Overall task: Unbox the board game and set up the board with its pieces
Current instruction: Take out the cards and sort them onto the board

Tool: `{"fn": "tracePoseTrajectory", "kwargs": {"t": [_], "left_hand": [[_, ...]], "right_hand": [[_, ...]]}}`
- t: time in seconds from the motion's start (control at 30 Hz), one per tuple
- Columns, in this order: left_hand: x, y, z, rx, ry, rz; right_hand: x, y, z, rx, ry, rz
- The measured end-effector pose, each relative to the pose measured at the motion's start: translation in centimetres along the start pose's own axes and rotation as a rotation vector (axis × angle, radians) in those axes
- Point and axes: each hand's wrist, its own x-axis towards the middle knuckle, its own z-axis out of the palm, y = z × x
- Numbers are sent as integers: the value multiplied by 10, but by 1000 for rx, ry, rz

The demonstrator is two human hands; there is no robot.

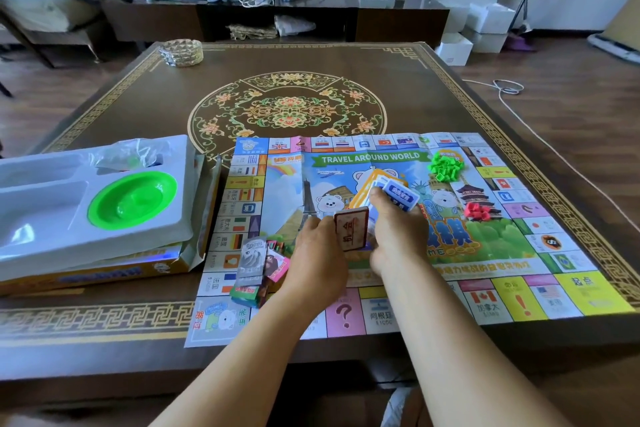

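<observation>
Hands (349, 239) mid-board (519, 288), edges free.

Soft daylight fills the room, brightest on the pale far wall, and the dark table (311, 59) takes a dull sheen with only faint shadows. The white tray (69, 218) glares bluish. Wide-angle bending curves the edges, and the hands look slightly smeared.

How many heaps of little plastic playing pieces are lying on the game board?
2: a green heap near the board's far right corner, and a smaller red heap nearer, right of the hands. More may be hidden behind the hands.
</observation>
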Motion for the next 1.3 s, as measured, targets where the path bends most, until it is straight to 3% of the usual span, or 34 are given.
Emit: {"fn": "tracePoseTrajectory", "kwargs": {"t": [0.1, 0.33, 0.5, 0.77, 1.03, 1.3], "left_hand": [[7, 5, -9, -14, -1, -56], [55, 32, -46, -357, -111, -329], [110, 33, -60, -475, -32, -479], [147, 22, -60, -351, -100, -548], [159, 16, -54, 4, -106, -427], [163, 22, -51, 119, -110, -399]], "right_hand": [[3, -2, 0, 1, 23, -29], [7, -8, -1, -27, -11, 9], [6, -7, -2, -92, -63, 23], [8, -7, -4, -141, -165, 54], [8, -2, 3, -153, -213, 36], [8, -2, 2, -124, -223, 49]]}}
